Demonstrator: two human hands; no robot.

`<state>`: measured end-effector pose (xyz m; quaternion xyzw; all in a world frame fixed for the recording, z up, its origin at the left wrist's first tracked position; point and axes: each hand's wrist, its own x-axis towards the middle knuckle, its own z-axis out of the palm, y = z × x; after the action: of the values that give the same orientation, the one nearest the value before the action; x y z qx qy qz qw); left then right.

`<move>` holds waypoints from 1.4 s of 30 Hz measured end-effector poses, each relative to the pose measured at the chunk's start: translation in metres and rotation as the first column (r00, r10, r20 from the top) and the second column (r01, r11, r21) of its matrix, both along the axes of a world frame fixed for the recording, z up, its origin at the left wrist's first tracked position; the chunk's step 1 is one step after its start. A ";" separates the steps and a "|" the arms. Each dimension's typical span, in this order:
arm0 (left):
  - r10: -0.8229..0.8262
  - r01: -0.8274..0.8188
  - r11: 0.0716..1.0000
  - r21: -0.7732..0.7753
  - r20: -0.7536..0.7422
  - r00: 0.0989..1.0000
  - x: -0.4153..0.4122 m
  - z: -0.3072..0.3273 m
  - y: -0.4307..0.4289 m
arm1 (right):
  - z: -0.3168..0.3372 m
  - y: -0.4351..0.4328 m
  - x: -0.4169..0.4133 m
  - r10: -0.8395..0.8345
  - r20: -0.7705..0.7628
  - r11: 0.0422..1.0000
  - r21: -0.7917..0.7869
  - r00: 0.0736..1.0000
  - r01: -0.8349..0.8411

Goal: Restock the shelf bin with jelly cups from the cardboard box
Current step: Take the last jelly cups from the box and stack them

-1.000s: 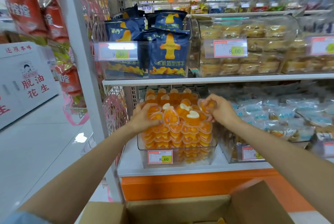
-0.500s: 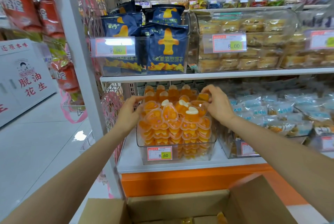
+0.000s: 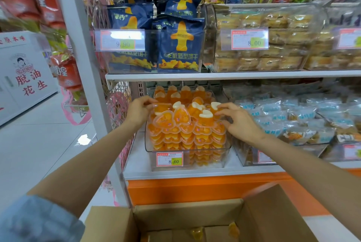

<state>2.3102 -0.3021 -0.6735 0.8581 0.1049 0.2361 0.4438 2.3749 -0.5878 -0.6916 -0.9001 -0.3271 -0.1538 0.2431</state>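
A clear shelf bin [image 3: 207, 160] with an 8.60 price tag stands on the lower shelf, heaped with orange heart-shaped jelly cups [image 3: 181, 134]. My left hand [image 3: 139, 112] is at the pile's upper left and pinches one jelly cup [image 3: 162, 108] by its rim. At the pile's upper right, my right hand [image 3: 241, 123] holds a white-topped jelly cup [image 3: 214, 105] between thumb and forefinger. The open cardboard box [image 3: 273, 214] sits below me with a few orange cups [image 3: 197, 233] on its floor.
The shelf above [image 3: 214, 75] hangs low over the bin and carries bins of blue biscuit bags [image 3: 180, 46] and wrapped cakes [image 3: 273, 50]. A bin of pale blue packets [image 3: 293, 118] stands right of the jelly bin. The white upright post [image 3: 86, 77] is on the left.
My left hand has moved from the bin's left side onto the top of the pile. My right hand has come forward and down from the back right corner.
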 end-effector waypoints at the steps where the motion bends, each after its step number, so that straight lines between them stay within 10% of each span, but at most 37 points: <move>1: 0.004 -0.004 0.999 -0.050 0.007 1.000 0.003 0.000 0.001 | 0.000 0.001 0.000 -0.006 -0.001 1.000 0.025 1.000 0.006; 17: 0.231 -0.224 0.845 -0.485 -0.047 0.972 0.029 0.000 0.001 | -0.004 0.001 -0.008 0.043 -0.015 0.978 0.206 0.999 -0.039; 27: 0.208 -0.227 0.964 -0.137 -0.140 0.968 0.018 -0.017 0.006 | -0.010 -0.005 -0.015 0.039 0.066 0.972 0.229 0.997 -0.053; 34: 0.108 -0.160 0.972 0.172 0.278 0.954 -0.093 -0.042 -0.031 | -0.067 -0.025 -0.068 0.272 0.167 0.960 0.022 0.948 -0.280; 38: -0.165 0.174 0.947 0.271 -0.056 0.985 -0.160 -0.109 -0.054 | -0.135 -0.026 -0.099 0.413 -0.152 0.861 -0.256 0.898 -0.439; 42: -0.219 0.589 0.722 0.363 -0.688 0.692 -0.148 -0.207 -0.048 | -0.213 -0.020 -0.104 0.188 -0.490 0.789 -0.442 0.852 -0.428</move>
<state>2.1622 -0.3504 -0.8804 0.9771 -0.0354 -0.1380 0.1578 2.2710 -0.6078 -0.9047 -0.8751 -0.4423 0.1839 0.0690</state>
